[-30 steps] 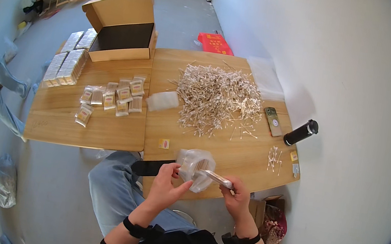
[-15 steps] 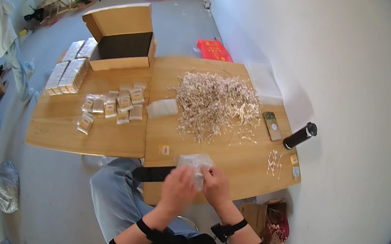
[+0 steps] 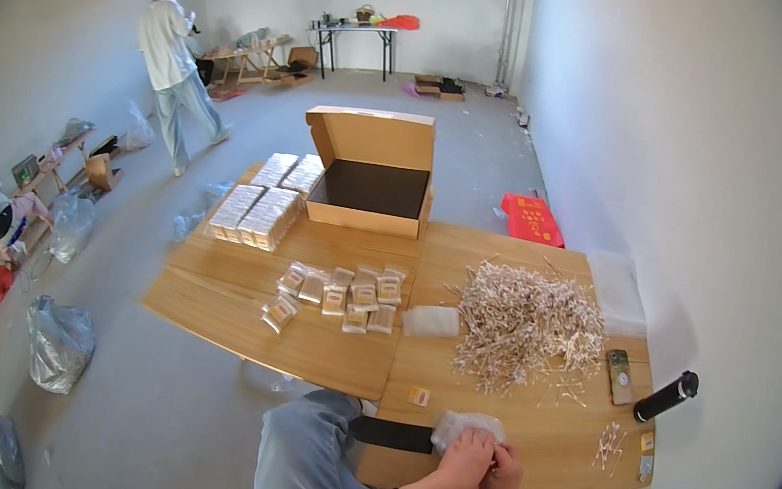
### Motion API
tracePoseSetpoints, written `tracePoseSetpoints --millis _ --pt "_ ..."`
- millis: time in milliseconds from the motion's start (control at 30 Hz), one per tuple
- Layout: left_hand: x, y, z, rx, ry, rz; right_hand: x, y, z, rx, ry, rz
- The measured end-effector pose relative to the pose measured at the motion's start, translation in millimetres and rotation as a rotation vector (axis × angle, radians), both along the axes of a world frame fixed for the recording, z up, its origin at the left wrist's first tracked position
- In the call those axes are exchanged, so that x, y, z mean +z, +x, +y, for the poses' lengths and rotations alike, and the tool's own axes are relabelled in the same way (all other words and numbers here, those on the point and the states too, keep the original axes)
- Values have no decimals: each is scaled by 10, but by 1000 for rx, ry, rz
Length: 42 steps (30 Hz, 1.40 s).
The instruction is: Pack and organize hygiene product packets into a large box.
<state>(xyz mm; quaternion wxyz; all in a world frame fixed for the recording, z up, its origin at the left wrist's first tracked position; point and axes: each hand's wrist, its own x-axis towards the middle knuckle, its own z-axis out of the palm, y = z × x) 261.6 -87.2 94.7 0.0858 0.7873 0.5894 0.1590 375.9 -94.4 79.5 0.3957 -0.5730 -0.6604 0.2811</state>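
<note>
At the table's near edge, a crumpled clear plastic bag (image 3: 467, 426) lies under and in front of my hands. My left hand (image 3: 466, 461) is closed on the bag, its fingers drawn together. Right beside it, my right hand (image 3: 503, 474) pinches the bag's edge, and the two hands touch. What is inside the bag cannot be made out. A small yellow label card (image 3: 419, 397) lies just left of the bag, and a black strip (image 3: 391, 434) reaches toward it. Beyond my hands spreads a large heap of cotton swabs (image 3: 530, 326); a stack of flat clear bags (image 3: 431, 321) lies to its left.
Filled swab packets (image 3: 334, 299) lie left, before wrapped white blocks (image 3: 257, 214) and an open cardboard box (image 3: 365, 217). At right are a phone (image 3: 619, 377), a black bottle (image 3: 667, 396) and loose swabs (image 3: 610, 447). A person (image 3: 171, 60) stands far left; another sits (image 3: 2, 207).
The view has lifted and swung left, so the table sits lower and further right. My left hand has come in against my right hand on the bag.
</note>
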Motion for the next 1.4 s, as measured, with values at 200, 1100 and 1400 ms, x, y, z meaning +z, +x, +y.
tracePoseSetpoints --millis 200,1100,1400 --pt "-170 -94 90 -35 -21 0 -36 39 132 -136 537 -434" --pt "-214 95 149 -282 -31 240 -100 310 219 -225 15 -199" --pt "-376 153 225 -240 -195 -170 272 143 111 -196 106 -29"
